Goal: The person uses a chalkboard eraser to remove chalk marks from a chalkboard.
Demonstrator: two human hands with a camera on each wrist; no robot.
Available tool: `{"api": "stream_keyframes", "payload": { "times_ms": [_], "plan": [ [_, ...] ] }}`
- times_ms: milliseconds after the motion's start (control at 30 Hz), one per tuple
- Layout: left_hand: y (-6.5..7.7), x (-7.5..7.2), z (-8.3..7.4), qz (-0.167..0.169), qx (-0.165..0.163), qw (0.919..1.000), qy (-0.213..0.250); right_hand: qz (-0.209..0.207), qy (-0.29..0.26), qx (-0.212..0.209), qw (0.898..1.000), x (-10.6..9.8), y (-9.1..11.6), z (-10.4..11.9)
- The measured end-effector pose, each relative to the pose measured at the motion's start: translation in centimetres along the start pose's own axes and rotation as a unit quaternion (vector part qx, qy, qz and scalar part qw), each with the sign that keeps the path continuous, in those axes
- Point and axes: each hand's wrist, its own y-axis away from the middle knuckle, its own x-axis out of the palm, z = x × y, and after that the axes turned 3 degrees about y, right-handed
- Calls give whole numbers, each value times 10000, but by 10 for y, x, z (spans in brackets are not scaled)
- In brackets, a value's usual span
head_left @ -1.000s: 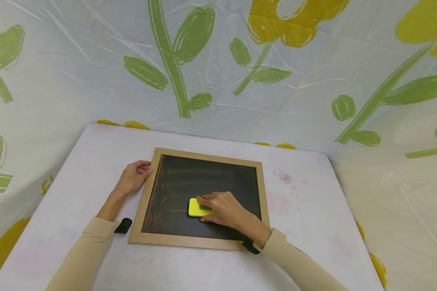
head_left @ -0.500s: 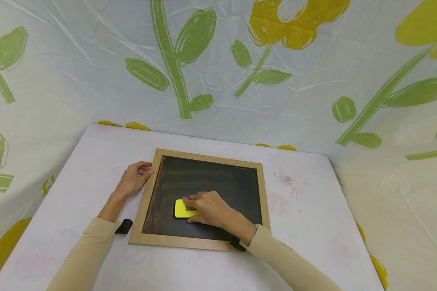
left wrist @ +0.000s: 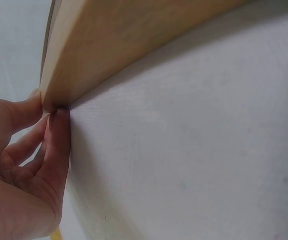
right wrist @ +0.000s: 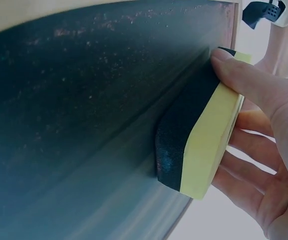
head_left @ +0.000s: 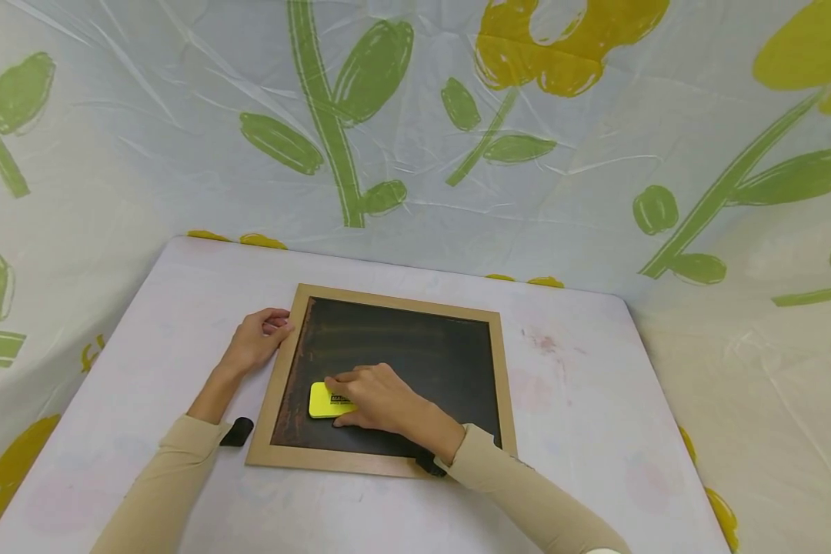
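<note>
A small chalkboard [head_left: 415, 346] with a light wooden frame [head_left: 346, 459] lies flat on the table. On its lower left part, my right hand [head_left: 381, 400] grips a yellow eraser [head_left: 322, 400] with a black felt underside. The right wrist view shows the felt of the eraser [right wrist: 208, 135] against the dark surface, thumb on one side and fingers on the other. My left hand [head_left: 252, 338] holds the frame's left edge. In the left wrist view, that hand's thumb touches the upper edge of the wooden frame [left wrist: 99, 50] and its fingertips meet the lower edge.
A white table [head_left: 568, 462] carries the board, with reddish smudges [head_left: 544, 342] to its right. Behind and at the sides hangs a flower-printed sheet [head_left: 415, 223]. Orange-brown chalk residue [head_left: 292, 419] runs along the board's left side. Black wrist straps [head_left: 237, 432] show at both sleeves.
My right hand has slid the eraser leftward across the board, over the place where a thin orange line showed a second ago. The left hand stays at the frame.
</note>
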Motion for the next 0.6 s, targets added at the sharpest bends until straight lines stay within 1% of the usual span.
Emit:
{"api": "stream_keyframes", "payload": {
  "times_ms": [133, 300, 600],
  "plan": [
    [0, 0, 0, -12, 22, 10000, 28, 36, 125, -5, 9999, -1, 0, 1],
    [0, 1, -2, -11, 75, 9999, 99, 55, 417, -43, 9991, -2, 4, 1],
    [1, -1, -1, -72, 126, 9998, 100, 66, 572, 14, 9983, -3, 18, -4]
  ]
}}
